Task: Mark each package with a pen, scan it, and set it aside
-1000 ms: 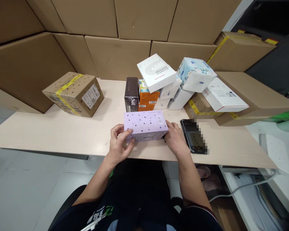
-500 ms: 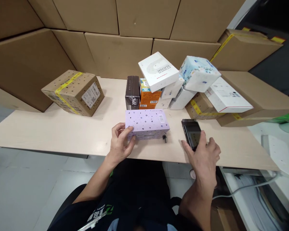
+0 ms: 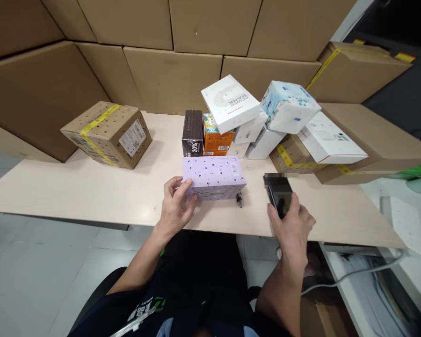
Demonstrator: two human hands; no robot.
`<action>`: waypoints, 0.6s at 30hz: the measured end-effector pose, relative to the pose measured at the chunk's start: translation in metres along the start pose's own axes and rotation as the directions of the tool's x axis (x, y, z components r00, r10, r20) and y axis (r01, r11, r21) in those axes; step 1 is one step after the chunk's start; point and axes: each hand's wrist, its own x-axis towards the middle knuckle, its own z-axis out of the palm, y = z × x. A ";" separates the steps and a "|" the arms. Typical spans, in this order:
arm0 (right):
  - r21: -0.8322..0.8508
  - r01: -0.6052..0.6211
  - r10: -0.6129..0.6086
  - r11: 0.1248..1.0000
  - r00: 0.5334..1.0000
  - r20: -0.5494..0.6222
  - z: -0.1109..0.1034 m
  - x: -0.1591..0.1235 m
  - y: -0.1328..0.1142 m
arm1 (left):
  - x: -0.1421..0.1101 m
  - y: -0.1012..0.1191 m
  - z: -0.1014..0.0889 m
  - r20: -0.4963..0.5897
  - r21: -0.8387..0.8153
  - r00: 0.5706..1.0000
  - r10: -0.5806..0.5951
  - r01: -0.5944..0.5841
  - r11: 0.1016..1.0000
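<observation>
A lilac box with small dark dots lies on the pale table near its front edge. My left hand grips the box's left end, thumb on top and fingers curled below. My right hand is wrapped round a black handheld device just right of the box. A small dark object lies on the table by the box's right corner.
Behind the lilac box stand a black box, an orange box and a heap of white boxes. A taped brown carton sits at the left. Large cardboard cartons wall off the back. A white power strip lies at right.
My right hand left the lilac box's right end, moved right and closed round the black device. My left hand stayed on the box.
</observation>
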 end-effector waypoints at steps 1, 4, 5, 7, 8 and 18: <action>0.015 -0.005 0.005 1.000 1.000 -0.001 0.000 -0.001 0.000 | 0.000 0.000 0.000 -0.001 -0.005 1.000 -0.003 0.003 1.000; 0.081 -0.013 0.015 0.997 1.000 -0.022 -0.001 -0.005 0.001 | -0.001 0.001 -0.002 -0.025 -0.009 1.000 -0.016 0.016 1.000; 0.109 -0.008 0.012 0.994 0.999 -0.034 -0.001 -0.007 0.001 | -0.001 0.001 -0.002 -0.043 -0.006 0.999 -0.017 0.017 1.000; 0.171 0.016 -0.006 0.985 0.998 -0.056 -0.003 -0.012 0.000 | -0.003 0.000 -0.003 -0.101 -0.002 0.995 -0.012 0.012 1.000; 0.203 0.030 -0.017 0.979 0.998 -0.066 -0.004 -0.014 -0.002 | -0.004 0.000 -0.004 -0.135 -0.004 0.991 -0.006 0.005 1.000; 0.528 0.172 -0.071 0.832 0.976 -0.207 -0.022 -0.042 -0.068 | -0.015 0.017 -0.002 -0.185 -0.101 0.981 0.054 -0.074 0.992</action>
